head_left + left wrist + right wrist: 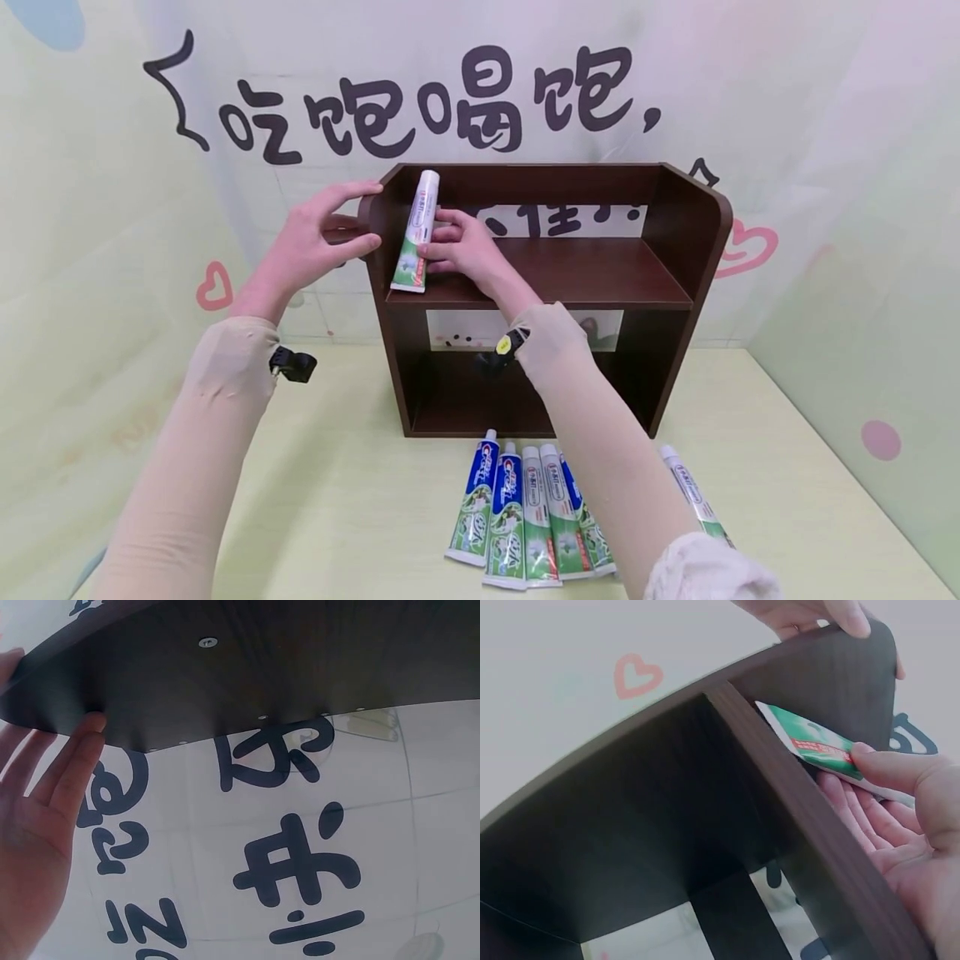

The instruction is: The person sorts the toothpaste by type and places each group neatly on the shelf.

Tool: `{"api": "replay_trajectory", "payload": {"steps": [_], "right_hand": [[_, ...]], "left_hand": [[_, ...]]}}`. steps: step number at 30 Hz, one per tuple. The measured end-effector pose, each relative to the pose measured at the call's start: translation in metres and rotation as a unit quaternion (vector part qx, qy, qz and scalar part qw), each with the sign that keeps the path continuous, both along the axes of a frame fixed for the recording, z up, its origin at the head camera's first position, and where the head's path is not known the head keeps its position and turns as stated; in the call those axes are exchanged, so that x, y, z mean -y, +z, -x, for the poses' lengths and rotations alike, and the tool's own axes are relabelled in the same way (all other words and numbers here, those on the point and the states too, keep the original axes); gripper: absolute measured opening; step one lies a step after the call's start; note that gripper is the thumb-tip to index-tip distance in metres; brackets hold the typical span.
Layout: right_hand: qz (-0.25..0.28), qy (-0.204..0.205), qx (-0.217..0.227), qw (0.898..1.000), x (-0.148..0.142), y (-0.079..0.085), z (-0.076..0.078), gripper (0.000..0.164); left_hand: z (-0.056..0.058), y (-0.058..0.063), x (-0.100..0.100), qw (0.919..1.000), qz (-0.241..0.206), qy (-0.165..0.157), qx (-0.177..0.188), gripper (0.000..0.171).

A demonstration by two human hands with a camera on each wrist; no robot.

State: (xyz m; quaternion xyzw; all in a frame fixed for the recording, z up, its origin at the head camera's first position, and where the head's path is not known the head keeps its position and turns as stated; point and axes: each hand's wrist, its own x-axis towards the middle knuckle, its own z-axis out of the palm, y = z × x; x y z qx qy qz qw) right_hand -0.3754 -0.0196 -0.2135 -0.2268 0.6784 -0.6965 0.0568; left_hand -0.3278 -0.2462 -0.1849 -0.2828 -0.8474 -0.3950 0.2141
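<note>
My right hand [468,246] holds a green-and-white toothpaste tube [417,233] at the left end of the upper shelf of a dark brown two-tier rack [585,271]. The tube stands cap up, tilted slightly, its flat end at the shelf's front edge. In the right wrist view the thumb lies on the printed face of the tube [814,739], with fingers beneath. My left hand [303,242] grips the rack's left side panel near its top front corner. The left wrist view shows its fingertips against the outer face of the panel [225,675].
Several toothpaste tubes, including a blue-and-green one [474,504], lie side by side on the pale table [322,500] before the rack. Another white-and-green tube [693,492] lies to the right, partly behind my right sleeve. A printed backdrop [480,33] stands behind.
</note>
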Motion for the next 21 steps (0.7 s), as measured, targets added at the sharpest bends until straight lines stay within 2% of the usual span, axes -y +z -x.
{"api": "replay_trajectory", "payload": {"steps": [5, 14, 21], "right_hand": [[-0.012, 0.036, -0.013, 0.999, 0.0021, -0.0061, -0.0032, 0.077], [-0.071, 0.087, -0.049, 0.992, -0.0049, -0.0094, -0.0014, 0.087], [-0.107, 0.094, -0.058, 0.988, -0.0041, -0.0099, 0.0, 0.071]], "left_hand": [[-0.0011, -0.0004, 0.0005, 1.0, -0.005, -0.001, 0.008, 0.064], [0.0004, -0.0015, 0.0, 0.9999, -0.009, 0.001, 0.005, 0.063], [-0.0013, -0.0008, -0.001, 1.0, -0.005, 0.001, 0.001, 0.063]]}}
